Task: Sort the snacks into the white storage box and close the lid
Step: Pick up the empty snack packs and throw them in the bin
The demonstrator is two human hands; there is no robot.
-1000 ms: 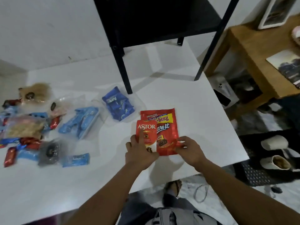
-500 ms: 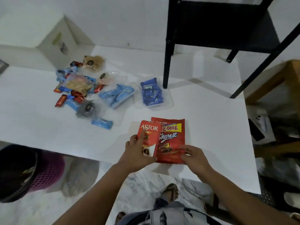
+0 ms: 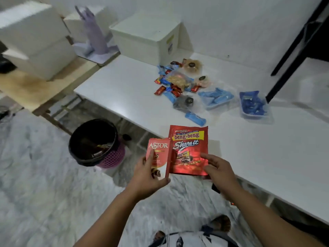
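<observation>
My left hand [image 3: 148, 177] grips a red Astor box [image 3: 157, 154] by its lower half. Beside it my right hand [image 3: 218, 171] holds the bottom right edge of a red beng-beng Share It pouch [image 3: 188, 147]. Both packs are lifted over the near edge of the white table [image 3: 258, 157]. The white storage box [image 3: 147, 35] stands at the table's far left with its lid on. In front of it lies a pile of small wrapped snacks [image 3: 178, 84], with two clear bags of blue snacks [image 3: 216, 98] [image 3: 252, 106] to its right.
A black-lined pink waste bin [image 3: 97, 142] stands on the marble floor left of the table. White foam boxes [image 3: 33, 38] and a purple glove form [image 3: 94, 32] sit on a wooden bench at the far left. Black frame legs [image 3: 293, 54] rise at right.
The view has swung left, bringing the storage box, bench and bin into sight. Both hands have lifted the two red packs off the table and carried them toward its near left edge.
</observation>
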